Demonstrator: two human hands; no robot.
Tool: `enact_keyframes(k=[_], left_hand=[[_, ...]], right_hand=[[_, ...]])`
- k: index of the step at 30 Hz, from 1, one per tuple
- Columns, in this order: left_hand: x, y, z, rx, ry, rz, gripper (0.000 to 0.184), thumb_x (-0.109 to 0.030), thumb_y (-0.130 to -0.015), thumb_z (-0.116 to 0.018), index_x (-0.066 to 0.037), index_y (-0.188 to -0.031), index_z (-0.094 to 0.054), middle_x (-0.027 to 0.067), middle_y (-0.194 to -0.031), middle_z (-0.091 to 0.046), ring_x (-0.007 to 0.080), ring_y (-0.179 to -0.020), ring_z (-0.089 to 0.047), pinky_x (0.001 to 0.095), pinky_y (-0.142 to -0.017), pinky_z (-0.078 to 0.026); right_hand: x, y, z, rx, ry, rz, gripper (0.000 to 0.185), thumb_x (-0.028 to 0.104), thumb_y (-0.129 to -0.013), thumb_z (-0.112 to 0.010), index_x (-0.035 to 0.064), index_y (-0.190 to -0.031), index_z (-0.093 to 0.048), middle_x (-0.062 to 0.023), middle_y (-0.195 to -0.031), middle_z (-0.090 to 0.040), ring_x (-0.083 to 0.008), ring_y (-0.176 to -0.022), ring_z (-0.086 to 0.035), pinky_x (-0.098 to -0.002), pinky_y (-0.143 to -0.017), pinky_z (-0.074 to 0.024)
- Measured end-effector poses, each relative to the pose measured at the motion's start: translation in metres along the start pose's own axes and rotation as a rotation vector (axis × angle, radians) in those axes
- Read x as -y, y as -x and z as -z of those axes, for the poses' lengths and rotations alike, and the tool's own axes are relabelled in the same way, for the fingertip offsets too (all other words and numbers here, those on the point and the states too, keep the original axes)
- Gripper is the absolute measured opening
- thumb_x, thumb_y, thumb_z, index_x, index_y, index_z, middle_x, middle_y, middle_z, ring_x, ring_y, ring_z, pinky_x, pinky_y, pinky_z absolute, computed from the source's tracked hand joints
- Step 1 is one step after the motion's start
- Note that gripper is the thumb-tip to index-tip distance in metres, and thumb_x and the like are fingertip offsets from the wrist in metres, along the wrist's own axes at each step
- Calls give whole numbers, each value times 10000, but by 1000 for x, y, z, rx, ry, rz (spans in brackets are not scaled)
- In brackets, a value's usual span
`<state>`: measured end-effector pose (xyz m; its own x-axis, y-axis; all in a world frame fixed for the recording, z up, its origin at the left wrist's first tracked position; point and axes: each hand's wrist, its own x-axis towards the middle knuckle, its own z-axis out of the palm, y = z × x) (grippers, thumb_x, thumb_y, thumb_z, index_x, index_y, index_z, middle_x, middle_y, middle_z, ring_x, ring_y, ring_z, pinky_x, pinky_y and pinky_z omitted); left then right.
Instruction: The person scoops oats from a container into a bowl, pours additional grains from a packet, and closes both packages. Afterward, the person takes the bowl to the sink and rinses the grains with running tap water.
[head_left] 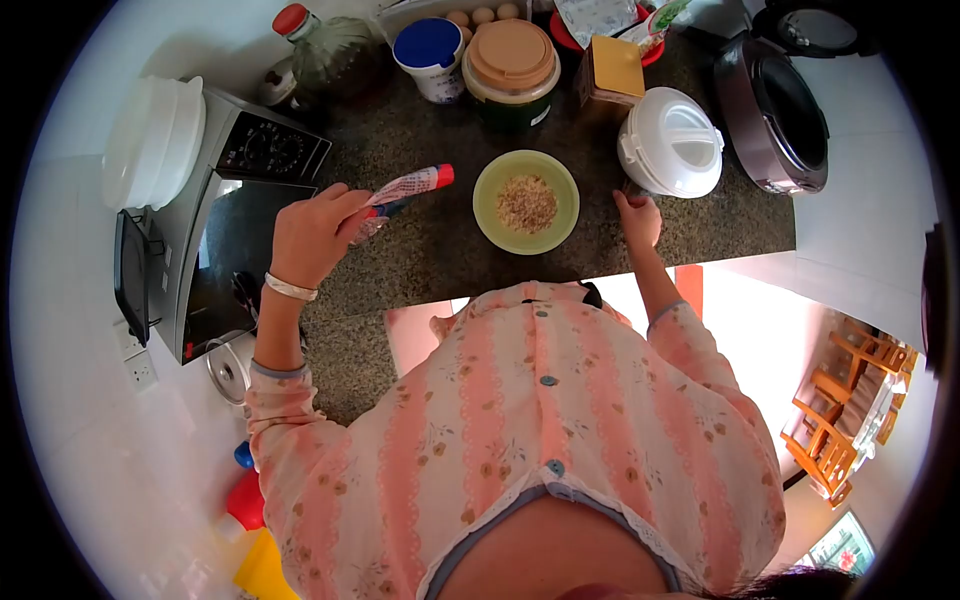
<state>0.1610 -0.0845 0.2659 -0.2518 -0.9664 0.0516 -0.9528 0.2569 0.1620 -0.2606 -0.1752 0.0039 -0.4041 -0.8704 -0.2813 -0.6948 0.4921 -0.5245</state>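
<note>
In my left hand [315, 238] is a crumpled, printed plastic packet [408, 187] with a red end, pinched between thumb and fingers over the counter. To its right sits a pale green bowl [486, 212] with light brown flakes [527, 203] like oats in the bottom. My right hand [641, 222] is closed at the counter's front edge, right of the bowl and just below a white lidded pot [672, 143]. What its fingers hold, if anything, is too small to make out.
Along the back stand a blue-lidded tub [430, 58], a jar with a tan lid [511, 75], a box [611, 72] and eggs [482, 16]. A rice cooker [745, 120] with its lid up is at right, a microwave [235, 255] at left. The dark counter [420, 255] ends before my body.
</note>
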Motion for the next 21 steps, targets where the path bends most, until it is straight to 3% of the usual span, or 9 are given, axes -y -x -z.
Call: enact_keyframes(k=[3,6,8,12,14,17,18,20,21], left_hand=[[0,-1,-4,5,45,-27,131,-159,-800,-647,-132,-927,-658,21,-769,-595,234,-597,-595,324,-535,-459],[-5,-4,-5,-10,110,-57,124,-162,-806,-641,-132,-925,-657,26,-766,-594,231,-603,-594,321,-535,-457],[-7,-8,-3,44,162,-81,110,-178,-819,-627,-129,-913,-653,28,-763,-591,234,-616,-596,325,-533,-452],[-15,-20,-1,56,224,-125,113,-188,-819,-645,-89,-869,-668,48,-751,-594,253,-598,-583,321,-525,-446],[-20,-26,-1,73,237,-167,120,-188,-817,-640,-97,-891,-668,48,-754,-589,250,-614,-587,323,-534,-450],[-27,-35,1,86,215,-244,126,-185,-814,-634,-108,-907,-666,45,-758,-583,246,-626,-589,322,-543,-456],[-30,-38,1,83,211,-247,126,-185,-814,-634,-108,-907,-666,45,-758,-583,246,-626,-589,322,-543,-456],[-35,-43,1,102,199,-287,128,-199,-810,-632,-113,-901,-660,41,-753,-574,247,-624,-587,328,-543,-456],[-38,-45,1,100,198,-289,128,-199,-810,-632,-113,-901,-660,41,-753,-574,247,-624,-587,328,-543,-456]], right_hand=[[-12,-5,-2,-21,30,41,453,491,-737,-701,56,-861,-674,-133,-865,-686,-298,-830,-664,-383,-736,-510],[-29,-7,-3,97,-37,167,382,381,-766,-707,25,-890,-650,-138,-860,-681,-271,-748,-674,-368,-670,-529],[-15,17,14,419,-543,1,315,211,-805,-685,-14,-997,-578,-139,-873,-657,-224,-699,-670,-325,-617,-549],[57,61,58,490,-666,135,312,67,-832,-641,-24,-1089,-488,-132,-888,-628,-185,-698,-659,-281,-601,-557],[101,79,83,657,-825,310,256,57,-869,-595,10,-1088,-470,-132,-923,-642,-176,-730,-660,-302,-663,-564],[144,90,96,766,-1019,525,300,49,-860,-622,4,-1115,-471,-120,-936,-628,-153,-809,-653,-284,-707,-545],[154,93,96,762,-1022,530,300,49,-860,-622,4,-1115,-471,-120,-936,-628,-153,-809,-653,-284,-707,-545],[169,98,97,684,-917,868,265,49,-868,-619,18,-1097,-489,-84,-940,-633,-124,-840,-638,-255,-740,-512],[174,101,98,681,-918,870,265,49,-868,-619,18,-1097,-489,-84,-940,-633,-124,-840,-638,-255,-740,-512]])
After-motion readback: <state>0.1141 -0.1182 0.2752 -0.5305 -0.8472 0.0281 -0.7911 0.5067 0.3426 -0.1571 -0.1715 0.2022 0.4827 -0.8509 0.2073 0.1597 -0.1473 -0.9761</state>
